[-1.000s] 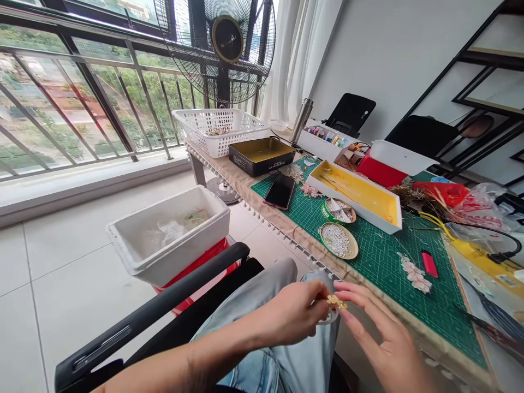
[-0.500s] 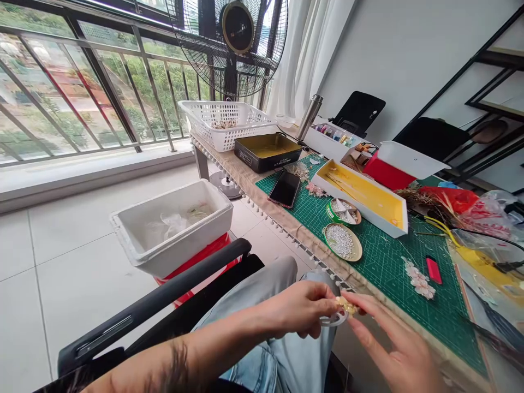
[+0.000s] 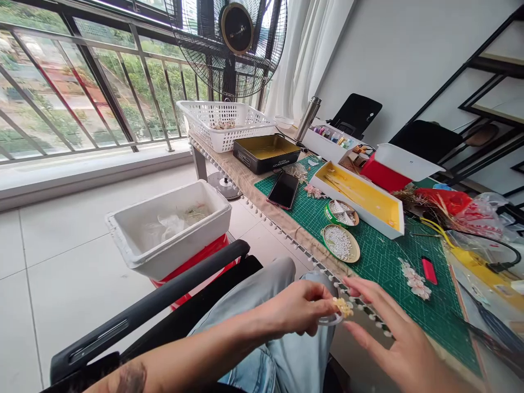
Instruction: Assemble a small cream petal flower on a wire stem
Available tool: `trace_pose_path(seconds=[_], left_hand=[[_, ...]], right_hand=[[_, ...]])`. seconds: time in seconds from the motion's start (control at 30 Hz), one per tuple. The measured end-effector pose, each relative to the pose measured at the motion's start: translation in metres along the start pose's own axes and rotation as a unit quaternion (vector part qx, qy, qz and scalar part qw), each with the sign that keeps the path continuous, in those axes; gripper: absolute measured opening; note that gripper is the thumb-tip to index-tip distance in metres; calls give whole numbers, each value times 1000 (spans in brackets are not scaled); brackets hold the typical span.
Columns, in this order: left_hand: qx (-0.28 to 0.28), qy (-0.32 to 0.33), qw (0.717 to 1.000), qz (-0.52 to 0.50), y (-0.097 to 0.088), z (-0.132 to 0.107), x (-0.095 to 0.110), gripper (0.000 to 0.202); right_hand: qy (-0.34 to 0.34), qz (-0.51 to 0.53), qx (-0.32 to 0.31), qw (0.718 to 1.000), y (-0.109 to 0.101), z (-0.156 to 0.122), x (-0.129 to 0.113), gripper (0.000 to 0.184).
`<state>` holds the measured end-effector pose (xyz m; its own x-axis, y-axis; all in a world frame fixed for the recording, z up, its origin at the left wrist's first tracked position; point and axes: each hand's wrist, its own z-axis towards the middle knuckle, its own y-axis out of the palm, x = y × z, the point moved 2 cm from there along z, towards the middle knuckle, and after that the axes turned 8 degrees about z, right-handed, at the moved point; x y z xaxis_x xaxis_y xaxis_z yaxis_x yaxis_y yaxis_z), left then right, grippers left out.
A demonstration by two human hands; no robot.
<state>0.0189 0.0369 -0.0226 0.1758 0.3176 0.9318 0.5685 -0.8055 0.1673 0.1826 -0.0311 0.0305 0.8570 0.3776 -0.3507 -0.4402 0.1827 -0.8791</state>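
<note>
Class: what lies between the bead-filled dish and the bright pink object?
In the head view, a pale pink flower piece lies on the green mat, closer to the bright pink object.

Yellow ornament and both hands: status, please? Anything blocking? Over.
Left hand pinching yellow ornament. Right hand open, apart from it. Translucent ring close below; no obstruction visible.

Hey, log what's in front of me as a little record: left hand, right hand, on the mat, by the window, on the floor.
Left hand: pinching a yellow flower piece; clear ring just below
Right hand: open, fingers spread close to the flower piece
On the green mat: phone, bead dish, divided bead box, pink flower spray, red-pink block
By the window: large fan
On the floor: white bin with scraps inside
</note>
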Motion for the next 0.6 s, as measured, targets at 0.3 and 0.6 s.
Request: trace_pose_path(seconds=[0.3,0.6], left_hand=[[-41,-46,997,-52,-3,2,-1,34],[-102,-43,984,-138,-3,5,-1,21]], right_hand=[[106,135,-14,985,6,-2,7,14],[258,427,-6,867,27,0,12,24]])
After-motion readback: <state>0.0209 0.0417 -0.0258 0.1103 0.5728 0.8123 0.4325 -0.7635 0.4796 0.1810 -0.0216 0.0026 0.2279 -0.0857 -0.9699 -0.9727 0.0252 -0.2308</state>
